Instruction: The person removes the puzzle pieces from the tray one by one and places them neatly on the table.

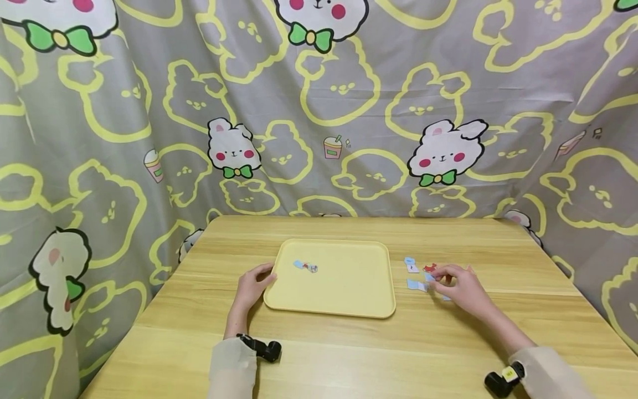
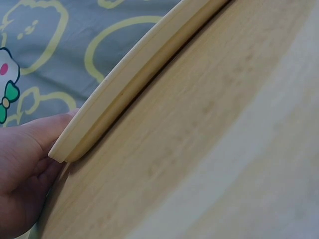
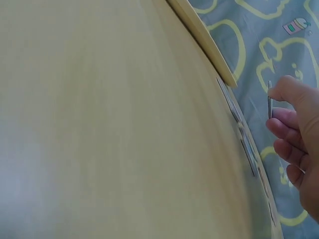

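Observation:
A pale yellow tray (image 1: 344, 282) lies on the wooden table with a few small joined puzzle pieces (image 1: 305, 266) near its left side. My left hand (image 1: 253, 287) grips the tray's left edge; in the left wrist view its thumb and fingers (image 2: 35, 144) are around the rim by a corner. To the right of the tray my right hand (image 1: 461, 288) pinches a thin flat puzzle piece (image 3: 270, 99) between thumb and fingertips, raised above the table. Beneath and around that hand lie several loose light-blue puzzle pieces (image 1: 411, 265) and a red one (image 1: 430, 267).
The wooden table (image 1: 329, 354) reaches back to a grey patterned curtain (image 1: 349, 100), which also hangs at both sides. Each forearm wears a black wrist camera, one on the left (image 1: 264, 349) and one on the right (image 1: 503, 379).

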`<state>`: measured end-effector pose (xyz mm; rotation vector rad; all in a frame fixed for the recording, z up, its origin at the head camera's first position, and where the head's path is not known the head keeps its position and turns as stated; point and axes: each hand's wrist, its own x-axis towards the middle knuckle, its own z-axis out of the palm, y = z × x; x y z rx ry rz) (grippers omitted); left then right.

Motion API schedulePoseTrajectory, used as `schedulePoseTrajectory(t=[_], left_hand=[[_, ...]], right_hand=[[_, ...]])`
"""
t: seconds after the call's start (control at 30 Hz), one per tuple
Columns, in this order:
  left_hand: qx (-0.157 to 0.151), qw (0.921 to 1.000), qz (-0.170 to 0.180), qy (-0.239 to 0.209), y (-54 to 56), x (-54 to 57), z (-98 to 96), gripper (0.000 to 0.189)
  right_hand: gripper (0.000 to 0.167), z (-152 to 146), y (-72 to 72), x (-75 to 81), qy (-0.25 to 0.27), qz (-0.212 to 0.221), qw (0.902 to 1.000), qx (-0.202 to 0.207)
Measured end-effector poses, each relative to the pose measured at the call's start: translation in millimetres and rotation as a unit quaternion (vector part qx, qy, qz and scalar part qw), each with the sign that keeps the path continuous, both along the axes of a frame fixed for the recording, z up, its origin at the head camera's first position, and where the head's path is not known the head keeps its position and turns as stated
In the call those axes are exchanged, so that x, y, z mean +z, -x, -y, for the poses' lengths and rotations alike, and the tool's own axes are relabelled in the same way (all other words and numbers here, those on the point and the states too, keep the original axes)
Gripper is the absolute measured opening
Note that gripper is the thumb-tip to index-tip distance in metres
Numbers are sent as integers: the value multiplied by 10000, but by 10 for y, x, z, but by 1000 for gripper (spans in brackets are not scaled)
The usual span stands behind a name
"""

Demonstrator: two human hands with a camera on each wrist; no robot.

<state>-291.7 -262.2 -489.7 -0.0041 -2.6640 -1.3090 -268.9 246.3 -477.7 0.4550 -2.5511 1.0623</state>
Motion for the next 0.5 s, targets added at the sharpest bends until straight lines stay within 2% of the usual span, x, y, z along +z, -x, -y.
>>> schedulePoseTrajectory(t=[0.17,0.33,0.5], left_hand=[[23,10000,35,-62,-6,6,-2,40],[41,10000,33,-49,-7,18,-3,40],[14,10000,20,8,-7,19,0,41]], right_hand=[[12,-120,-27,2,-68,9,10000,-26],[12,-222,-42,-29,-455,-84,9986,-252],[13,-321,-67,-38,-573,-55,9976,-394]])
